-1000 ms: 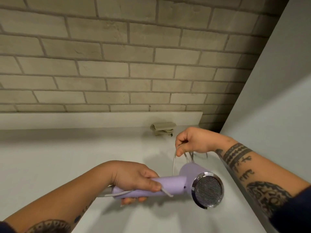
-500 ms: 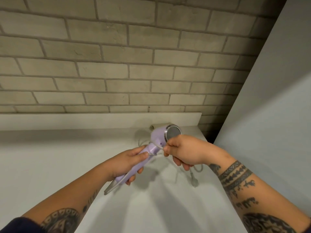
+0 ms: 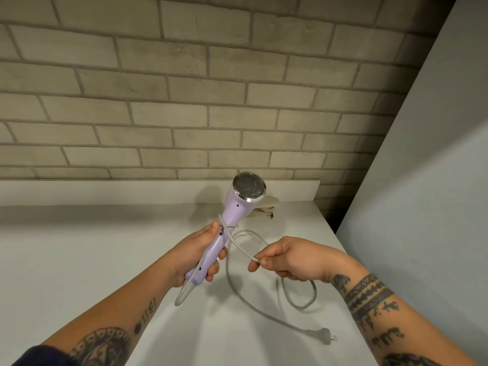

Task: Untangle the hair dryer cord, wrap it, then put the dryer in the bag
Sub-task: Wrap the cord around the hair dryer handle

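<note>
While left hand [image 3: 196, 253] grips lilac hair dryer [image 3: 232, 215] handle, right hand [image 3: 289, 260] pinches grey cord [image 3: 239, 245]; plug [image 3: 324, 337] on counter [image 3: 79, 260].

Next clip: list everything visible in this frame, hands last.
dryer: 1, lilac, held up over the counter
cord: 1, pale grey, looped round the dryer's handle, trailing onto the counter
plug: 1, grey, on the counter, near right
fabric: 1 folded piece, beige, back of the counter
counter: 1, white
wall: 1, beige brick, behind
panel: 1, grey, right
left hand: grip round the dryer's handle
right hand: pinches the cord
</note>
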`<action>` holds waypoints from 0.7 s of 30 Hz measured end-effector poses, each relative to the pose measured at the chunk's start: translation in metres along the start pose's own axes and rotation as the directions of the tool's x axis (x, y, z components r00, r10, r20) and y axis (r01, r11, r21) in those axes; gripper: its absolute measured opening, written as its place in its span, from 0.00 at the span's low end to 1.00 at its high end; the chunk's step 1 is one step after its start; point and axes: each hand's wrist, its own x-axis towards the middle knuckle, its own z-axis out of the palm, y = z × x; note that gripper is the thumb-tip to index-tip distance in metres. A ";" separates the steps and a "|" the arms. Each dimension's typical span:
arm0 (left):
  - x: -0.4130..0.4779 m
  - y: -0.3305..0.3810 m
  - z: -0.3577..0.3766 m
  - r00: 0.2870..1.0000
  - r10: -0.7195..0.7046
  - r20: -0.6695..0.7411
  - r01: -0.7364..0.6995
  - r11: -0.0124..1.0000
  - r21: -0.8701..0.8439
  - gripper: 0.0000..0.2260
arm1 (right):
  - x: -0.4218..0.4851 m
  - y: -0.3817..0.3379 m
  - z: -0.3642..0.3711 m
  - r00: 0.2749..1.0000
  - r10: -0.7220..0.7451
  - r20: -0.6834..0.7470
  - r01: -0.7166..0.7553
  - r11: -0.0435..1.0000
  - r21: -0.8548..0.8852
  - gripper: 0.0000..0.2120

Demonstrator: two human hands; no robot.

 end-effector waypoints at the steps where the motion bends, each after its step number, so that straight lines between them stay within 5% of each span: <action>1: 0.000 -0.001 0.000 1.000 0.001 0.001 -0.001 1.000 -0.016 0.25 | 0.000 0.002 -0.002 1.000 0.014 -0.010 -0.014 1.000 -0.012 0.11; 7: 0.003 -0.009 -0.002 1.000 0.001 0.008 0.000 0.996 -0.088 0.27 | -0.005 0.011 -0.021 0.986 0.011 -0.167 -0.023 0.997 -0.068 0.10; 13: 0.002 -0.003 0.009 0.998 -0.015 0.054 0.023 0.989 -0.145 0.28 | 0.003 0.021 -0.013 0.987 0.020 -0.160 -0.019 1.000 0.006 0.11; 21: -0.017 0.011 0.040 0.898 -0.074 0.433 0.154 0.976 -0.152 0.33 | 0.016 0.024 -0.012 0.958 -0.031 -0.285 0.041 0.999 0.030 0.10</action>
